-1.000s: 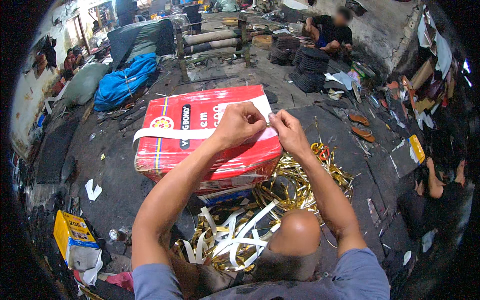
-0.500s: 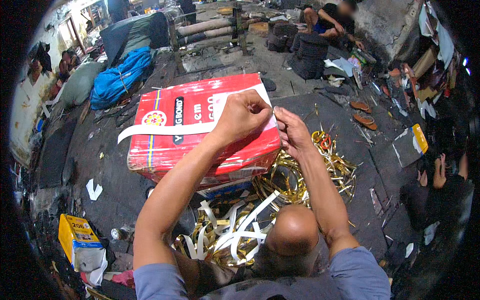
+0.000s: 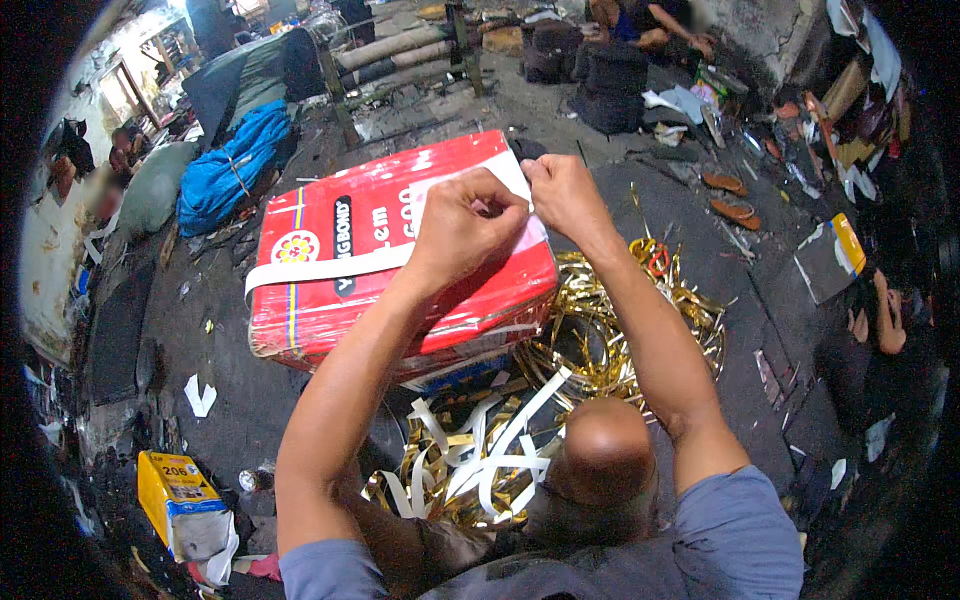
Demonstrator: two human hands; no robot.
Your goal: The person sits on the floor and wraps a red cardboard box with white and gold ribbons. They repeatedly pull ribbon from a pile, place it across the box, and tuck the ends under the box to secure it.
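Observation:
A large red carton (image 3: 330, 225) stands in front of me, its top covered with clear wrap. Across the top lies a long white strip (image 3: 330, 268), its left end drooping over the carton's left side. My left hand (image 3: 468, 225) rests above the carton, thumb and fingers pinched on the strip's right part. At the carton's right edge my right hand (image 3: 568, 195) is closed in a pinch; what sits between its fingertips is too small to make out. Under both hands a white sheet (image 3: 512, 172) lies on the carton's right end.
Gold strips (image 3: 640, 340) lie heaped right of the carton, white and gold strips (image 3: 480, 455) by my knee. A yellow box (image 3: 180, 490) stands lower left, a blue bundle (image 3: 235, 170) far left, dark stacks (image 3: 610, 90) at the back. Another person's hand (image 3: 888, 315) shows at right.
My right hand has risen along the carton's right edge and turned, knuckles now up. My left hand keeps its pinch. The strip's left end has dropped onto the carton's edge; the whole view shifted slightly.

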